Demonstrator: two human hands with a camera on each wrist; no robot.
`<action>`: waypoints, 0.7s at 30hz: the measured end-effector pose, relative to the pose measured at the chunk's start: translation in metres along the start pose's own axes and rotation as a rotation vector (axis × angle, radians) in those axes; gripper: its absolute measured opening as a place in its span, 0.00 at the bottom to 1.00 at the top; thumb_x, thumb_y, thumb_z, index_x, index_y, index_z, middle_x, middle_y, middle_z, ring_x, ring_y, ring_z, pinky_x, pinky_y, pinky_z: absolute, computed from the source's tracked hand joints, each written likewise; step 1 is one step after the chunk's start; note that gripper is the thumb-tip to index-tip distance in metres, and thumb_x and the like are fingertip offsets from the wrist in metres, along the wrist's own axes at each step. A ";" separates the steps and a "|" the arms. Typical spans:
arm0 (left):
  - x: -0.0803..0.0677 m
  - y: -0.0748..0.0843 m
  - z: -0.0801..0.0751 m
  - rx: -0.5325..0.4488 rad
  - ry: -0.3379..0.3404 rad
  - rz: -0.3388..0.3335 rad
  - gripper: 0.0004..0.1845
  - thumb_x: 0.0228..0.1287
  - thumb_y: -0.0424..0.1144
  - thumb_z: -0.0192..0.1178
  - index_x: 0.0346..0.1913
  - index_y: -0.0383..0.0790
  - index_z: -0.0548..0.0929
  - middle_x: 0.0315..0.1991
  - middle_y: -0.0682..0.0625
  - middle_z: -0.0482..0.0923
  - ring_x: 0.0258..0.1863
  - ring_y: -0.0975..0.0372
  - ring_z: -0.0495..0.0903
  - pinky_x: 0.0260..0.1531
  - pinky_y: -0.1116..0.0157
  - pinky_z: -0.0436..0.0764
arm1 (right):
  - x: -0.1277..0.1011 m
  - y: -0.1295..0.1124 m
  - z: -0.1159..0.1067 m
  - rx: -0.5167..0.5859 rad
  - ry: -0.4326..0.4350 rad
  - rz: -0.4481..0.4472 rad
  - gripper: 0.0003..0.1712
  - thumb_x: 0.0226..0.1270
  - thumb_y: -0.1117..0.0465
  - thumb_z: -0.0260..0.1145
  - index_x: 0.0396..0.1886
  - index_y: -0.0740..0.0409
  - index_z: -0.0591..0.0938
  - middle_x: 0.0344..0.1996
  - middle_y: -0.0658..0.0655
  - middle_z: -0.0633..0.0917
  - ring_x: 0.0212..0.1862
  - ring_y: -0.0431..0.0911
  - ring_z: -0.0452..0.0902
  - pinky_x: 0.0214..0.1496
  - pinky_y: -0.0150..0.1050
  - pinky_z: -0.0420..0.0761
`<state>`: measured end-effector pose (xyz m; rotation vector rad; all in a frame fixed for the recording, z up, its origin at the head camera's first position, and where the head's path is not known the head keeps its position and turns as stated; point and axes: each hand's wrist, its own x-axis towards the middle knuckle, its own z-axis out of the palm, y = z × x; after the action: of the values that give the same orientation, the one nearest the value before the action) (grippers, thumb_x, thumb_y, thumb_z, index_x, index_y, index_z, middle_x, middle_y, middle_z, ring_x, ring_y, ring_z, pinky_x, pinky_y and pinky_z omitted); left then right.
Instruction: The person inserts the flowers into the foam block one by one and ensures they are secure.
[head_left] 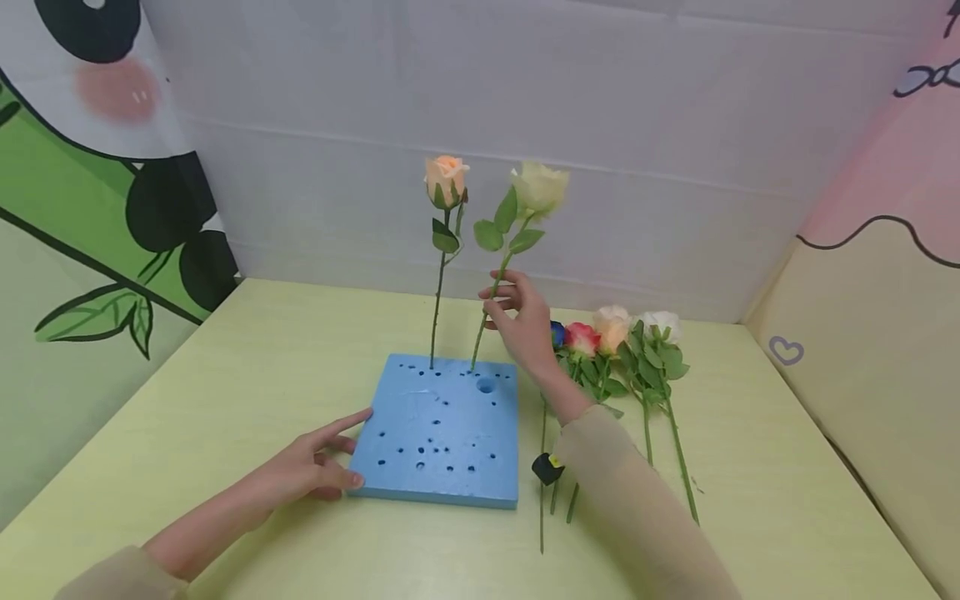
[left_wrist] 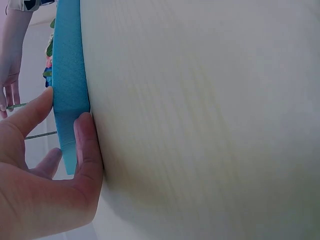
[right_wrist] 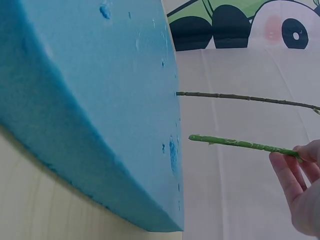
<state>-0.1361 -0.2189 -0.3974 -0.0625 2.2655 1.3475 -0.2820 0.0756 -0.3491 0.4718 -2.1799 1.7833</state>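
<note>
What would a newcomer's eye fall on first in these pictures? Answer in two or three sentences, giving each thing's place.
First, the blue foam block in the middle of the yellow-green table, with a peach rose standing upright at its far edge. Beside it, the right hand pinches the stem of a cream rose, its tip at the block's far edge. The left hand steadies the block's near left corner, and more roses lie to the right.

several loose roses (head_left: 615,342) lie on the yellow-green table (head_left: 750,467) before a panda backdrop (head_left: 90,167).
</note>
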 end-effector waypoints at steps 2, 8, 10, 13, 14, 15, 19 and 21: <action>0.000 0.000 0.000 0.000 0.000 0.004 0.49 0.56 0.44 0.72 0.78 0.56 0.57 0.65 0.36 0.67 0.40 0.58 0.79 0.41 0.64 0.82 | 0.000 0.001 0.003 0.001 0.005 0.001 0.21 0.69 0.69 0.62 0.60 0.54 0.76 0.45 0.67 0.86 0.43 0.63 0.84 0.36 0.41 0.88; 0.000 0.000 -0.001 0.000 -0.003 0.009 0.49 0.55 0.45 0.73 0.78 0.57 0.56 0.66 0.36 0.66 0.40 0.59 0.80 0.43 0.64 0.83 | 0.000 0.005 0.007 -0.008 0.011 0.001 0.21 0.69 0.68 0.62 0.60 0.53 0.76 0.44 0.64 0.87 0.43 0.62 0.84 0.37 0.43 0.88; -0.001 0.000 -0.001 -0.002 -0.008 0.013 0.50 0.56 0.45 0.72 0.78 0.57 0.56 0.66 0.35 0.65 0.39 0.58 0.80 0.43 0.64 0.83 | 0.000 0.005 0.008 -0.017 0.015 0.003 0.20 0.69 0.68 0.62 0.60 0.53 0.76 0.44 0.63 0.87 0.42 0.60 0.85 0.37 0.44 0.88; -0.001 0.000 -0.001 -0.006 -0.007 0.014 0.49 0.56 0.44 0.72 0.78 0.57 0.56 0.66 0.35 0.65 0.39 0.58 0.81 0.43 0.63 0.83 | -0.001 0.005 0.010 -0.029 0.020 0.007 0.20 0.69 0.68 0.62 0.59 0.52 0.77 0.43 0.62 0.88 0.41 0.57 0.85 0.38 0.47 0.88; -0.001 0.000 -0.001 -0.004 -0.006 0.013 0.49 0.56 0.44 0.72 0.78 0.57 0.56 0.66 0.36 0.65 0.39 0.59 0.80 0.43 0.63 0.83 | -0.001 0.005 0.011 -0.033 0.021 0.009 0.20 0.69 0.68 0.62 0.59 0.52 0.77 0.43 0.62 0.88 0.41 0.56 0.85 0.38 0.47 0.88; -0.001 0.000 -0.001 -0.003 -0.005 0.012 0.49 0.56 0.44 0.72 0.78 0.57 0.56 0.66 0.36 0.66 0.40 0.59 0.80 0.44 0.63 0.83 | -0.001 0.005 0.011 -0.034 0.022 0.011 0.20 0.69 0.68 0.62 0.59 0.53 0.77 0.43 0.62 0.88 0.40 0.56 0.85 0.39 0.48 0.88; 0.000 0.000 -0.001 0.008 -0.002 0.013 0.49 0.56 0.45 0.72 0.78 0.56 0.56 0.65 0.36 0.66 0.42 0.59 0.80 0.43 0.64 0.83 | -0.001 0.004 0.013 -0.036 0.019 0.008 0.20 0.69 0.69 0.61 0.59 0.53 0.77 0.43 0.64 0.87 0.40 0.58 0.84 0.39 0.49 0.88; 0.000 0.000 -0.001 0.009 0.001 0.014 0.49 0.56 0.44 0.72 0.78 0.56 0.56 0.65 0.36 0.66 0.42 0.59 0.79 0.42 0.64 0.82 | -0.001 0.002 0.014 -0.045 0.022 0.003 0.20 0.69 0.69 0.61 0.59 0.53 0.77 0.43 0.64 0.88 0.40 0.58 0.84 0.39 0.49 0.88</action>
<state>-0.1369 -0.2195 -0.3968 -0.0438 2.2764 1.3447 -0.2820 0.0624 -0.3546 0.4370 -2.2021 1.7296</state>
